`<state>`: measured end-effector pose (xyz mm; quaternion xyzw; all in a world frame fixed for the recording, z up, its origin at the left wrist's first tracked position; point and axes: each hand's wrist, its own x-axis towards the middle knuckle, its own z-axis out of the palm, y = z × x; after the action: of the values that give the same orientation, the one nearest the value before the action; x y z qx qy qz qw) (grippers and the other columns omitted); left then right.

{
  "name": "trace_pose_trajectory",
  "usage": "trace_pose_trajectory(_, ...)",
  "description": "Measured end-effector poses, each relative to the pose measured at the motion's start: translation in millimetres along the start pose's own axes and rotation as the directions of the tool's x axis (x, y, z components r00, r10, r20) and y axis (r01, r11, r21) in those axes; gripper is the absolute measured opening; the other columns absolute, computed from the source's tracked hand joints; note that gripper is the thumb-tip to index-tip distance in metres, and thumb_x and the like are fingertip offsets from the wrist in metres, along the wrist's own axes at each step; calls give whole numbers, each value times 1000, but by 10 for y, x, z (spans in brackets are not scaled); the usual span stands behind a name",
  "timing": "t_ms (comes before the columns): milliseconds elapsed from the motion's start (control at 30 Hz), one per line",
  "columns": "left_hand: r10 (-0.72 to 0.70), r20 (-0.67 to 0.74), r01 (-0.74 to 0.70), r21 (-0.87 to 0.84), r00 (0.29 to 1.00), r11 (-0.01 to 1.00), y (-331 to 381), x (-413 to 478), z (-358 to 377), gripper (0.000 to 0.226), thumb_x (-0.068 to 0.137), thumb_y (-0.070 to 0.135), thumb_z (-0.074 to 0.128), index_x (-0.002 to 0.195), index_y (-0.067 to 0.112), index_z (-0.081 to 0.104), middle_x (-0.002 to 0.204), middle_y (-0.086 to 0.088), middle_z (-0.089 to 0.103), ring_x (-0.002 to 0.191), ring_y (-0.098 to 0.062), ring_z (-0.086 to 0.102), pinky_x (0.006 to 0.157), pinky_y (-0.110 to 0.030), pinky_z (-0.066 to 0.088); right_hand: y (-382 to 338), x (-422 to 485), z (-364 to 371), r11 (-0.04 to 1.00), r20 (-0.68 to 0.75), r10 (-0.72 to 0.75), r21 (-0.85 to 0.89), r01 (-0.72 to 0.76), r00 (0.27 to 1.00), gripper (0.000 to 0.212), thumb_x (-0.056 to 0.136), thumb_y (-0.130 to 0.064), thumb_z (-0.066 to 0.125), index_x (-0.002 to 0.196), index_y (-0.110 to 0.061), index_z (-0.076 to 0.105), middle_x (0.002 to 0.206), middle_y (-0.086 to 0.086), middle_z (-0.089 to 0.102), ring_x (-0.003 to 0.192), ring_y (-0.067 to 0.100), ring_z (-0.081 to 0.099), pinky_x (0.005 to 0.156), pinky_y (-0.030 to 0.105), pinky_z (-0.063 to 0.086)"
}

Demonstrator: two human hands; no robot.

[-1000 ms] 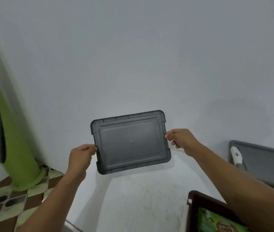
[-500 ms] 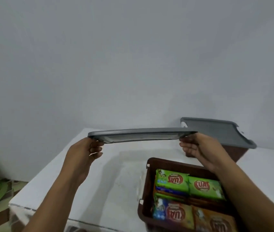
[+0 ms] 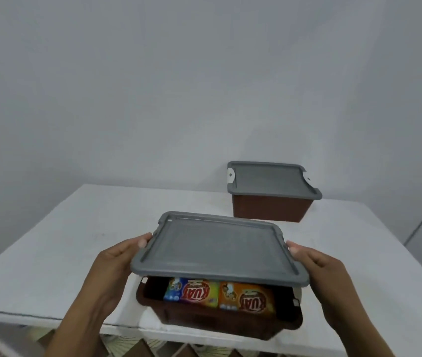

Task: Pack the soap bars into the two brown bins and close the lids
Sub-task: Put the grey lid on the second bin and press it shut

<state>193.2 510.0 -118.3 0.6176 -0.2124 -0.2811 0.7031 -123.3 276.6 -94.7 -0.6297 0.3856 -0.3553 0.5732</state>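
A grey lid (image 3: 217,248) hovers flat just above the near brown bin (image 3: 220,322) at the table's front edge. My left hand (image 3: 117,264) grips the lid's left edge and my right hand (image 3: 318,266) grips its right edge. Under the lid's raised front, wrapped soap bars (image 3: 220,296) show inside the bin, one blue and yellow, one orange. A second brown bin (image 3: 269,208) stands at the back right with its grey lid (image 3: 271,180) on top and white latches at the sides.
The bins sit on a white table (image 3: 76,240) against a plain grey wall. The near bin lies close to the table's front edge. Patterned floor tiles (image 3: 132,349) show below that edge.
The lid was held up on edge against the wall, then turned flat and brought down and right over the near bin. The view dropped toward the table.
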Motion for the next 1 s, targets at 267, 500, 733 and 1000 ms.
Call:
trace_pose_trajectory(267,11,-60,-1,176,998,984,-6,-101,-9,18,86,7,75,96,19,84,103,-7,80,91,-22,75,84,-44,57,279,-104,-18,999,-35,-37,16,37,999,25,86,-19,78,94,-43,81,96,-22,77,87,-10,69,60,4,50)
trace_pose_trajectory(500,48,-34,-33,350,998,936,-50,-29,21,14,81,12,83,85,25,83,87,2,79,75,-8,70,70,-33,50,299,-236,99,997,-137,-55,38,60,989,26,89,-15,75,98,-39,78,93,-23,76,83,-7,70,59,7,52)
trace_pose_trajectory(733,51,-3,-48,292,999,955,-236,95,-13,20,87,8,77,87,28,79,87,-3,75,79,-20,66,62,-31,52,424,-345,139,997,-223,-25,-80,7,974,20,91,-23,72,104,-37,77,94,-5,73,77,15,65,57,18,51)
trace_pose_trajectory(1000,-223,78,229,-90,972,969,-396,-33,77,24,89,23,69,110,15,78,111,-18,75,92,-31,75,72,-43,58,552,-317,189,890,21,319,336,-308,947,29,97,-32,61,120,-16,69,116,12,71,102,32,70,78,46,60)
